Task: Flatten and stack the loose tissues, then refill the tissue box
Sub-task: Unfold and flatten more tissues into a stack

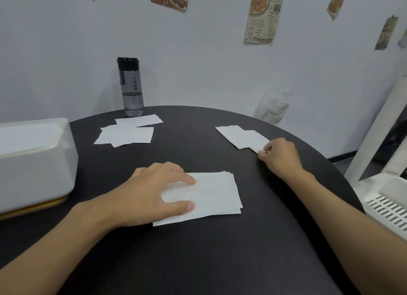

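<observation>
Left hand, fingers spread, pins the near stack steady; right hand seemingly pinches a far-right tissue to add it.

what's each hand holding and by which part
The right hand pinches a loose white paper tissue by its near corner. The left hand only presses on the stack of white tissues.

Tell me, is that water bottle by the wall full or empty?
Partly full. The water bottle has a clear body, and the water line shows roughly halfway up it.
</observation>
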Tool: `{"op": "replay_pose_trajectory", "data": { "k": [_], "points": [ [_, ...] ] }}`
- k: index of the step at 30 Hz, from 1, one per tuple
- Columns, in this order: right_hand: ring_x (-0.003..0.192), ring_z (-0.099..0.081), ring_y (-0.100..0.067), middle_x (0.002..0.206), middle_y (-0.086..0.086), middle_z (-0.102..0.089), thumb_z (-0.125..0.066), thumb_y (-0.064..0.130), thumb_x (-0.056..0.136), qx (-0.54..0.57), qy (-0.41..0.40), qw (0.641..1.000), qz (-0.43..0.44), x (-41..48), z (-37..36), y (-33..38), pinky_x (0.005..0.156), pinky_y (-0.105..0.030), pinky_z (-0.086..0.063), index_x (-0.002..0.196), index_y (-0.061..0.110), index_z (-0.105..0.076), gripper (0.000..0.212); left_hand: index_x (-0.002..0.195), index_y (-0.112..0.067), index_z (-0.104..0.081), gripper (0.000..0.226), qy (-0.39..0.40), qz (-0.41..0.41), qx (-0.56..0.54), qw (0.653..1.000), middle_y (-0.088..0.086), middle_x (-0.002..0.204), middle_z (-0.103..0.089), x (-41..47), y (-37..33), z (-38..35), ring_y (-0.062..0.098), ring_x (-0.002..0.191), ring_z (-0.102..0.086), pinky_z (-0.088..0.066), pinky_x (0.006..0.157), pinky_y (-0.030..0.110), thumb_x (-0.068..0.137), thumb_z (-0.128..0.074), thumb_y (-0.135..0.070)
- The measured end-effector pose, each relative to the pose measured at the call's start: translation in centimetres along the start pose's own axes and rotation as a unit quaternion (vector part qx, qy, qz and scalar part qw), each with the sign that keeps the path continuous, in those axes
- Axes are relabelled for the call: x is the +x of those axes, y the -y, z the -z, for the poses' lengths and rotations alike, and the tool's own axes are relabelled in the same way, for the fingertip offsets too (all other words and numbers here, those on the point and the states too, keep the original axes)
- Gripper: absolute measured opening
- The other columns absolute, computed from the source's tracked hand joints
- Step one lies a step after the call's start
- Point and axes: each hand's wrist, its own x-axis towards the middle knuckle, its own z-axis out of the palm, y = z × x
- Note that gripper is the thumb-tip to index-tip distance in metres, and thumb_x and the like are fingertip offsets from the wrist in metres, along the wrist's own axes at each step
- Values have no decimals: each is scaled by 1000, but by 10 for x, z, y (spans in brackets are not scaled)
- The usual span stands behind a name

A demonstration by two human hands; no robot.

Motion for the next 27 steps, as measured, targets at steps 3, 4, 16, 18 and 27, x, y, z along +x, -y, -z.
{"op": "replay_pose_trajectory", "data": {
  "k": [3, 4, 16, 18, 27],
  "points": [
    [69, -62, -35, 68, -11, -65, -60, 12, 84, -21, -14, 1000, 4, -3, 2, 3, 67, -41, -56, 68, 1, -64, 19, 125, -59, -50, 41, 2, -5, -5, 1000, -48, 124, -28, 1, 1, -1, -36, 112, -14, -15, 107, 22, 86, -59, -66],
    [71, -64, -36, 71, -13, -67, -58, 11, 84, -19, -14, 1000, 5, -4, 1, 2, 68, -43, -57, 72, 1, -66, 18, 124, -59, -50, 40, 1, -7, -7, 1000, -48, 124, -28, 1, 1, -1, -39, 109, -11, -15, 107, 21, 86, -59, -65],
    [84, -60, -13, 90, 3, -65, -59, 13, 95, 156, -145, 976, 50, -19, 12, 15, 73, -22, -48, 96, 16, -65, 6, 122, -61, -50, 64, -29, -9, -26, 999, -47, 131, -30, 0, 5, -3, -24, 128, -18, -19, 113, 25, 65, -39, -88],
    [85, -60, -11, 88, 4, -65, -59, 11, 95, 221, -152, 961, 65, -26, 18, 25, 69, -11, -44, 92, 18, -63, 8, 121, -59, -50, 62, -58, -5, -38, 998, -46, 132, -33, 0, 4, -2, -20, 130, -25, -23, 114, 29, 66, -38, -87],
    [76, -65, -19, 83, -7, -72, -59, -2, 91, 507, 100, 851, 89, -64, 25, 73, 69, -31, -51, 80, 10, -63, 17, 143, -42, -35, 70, -302, 62, -253, 917, -24, 130, -50, 6, -3, 10, -4, 116, -55, -46, 97, 25, 85, -74, -39]
  ]
}}
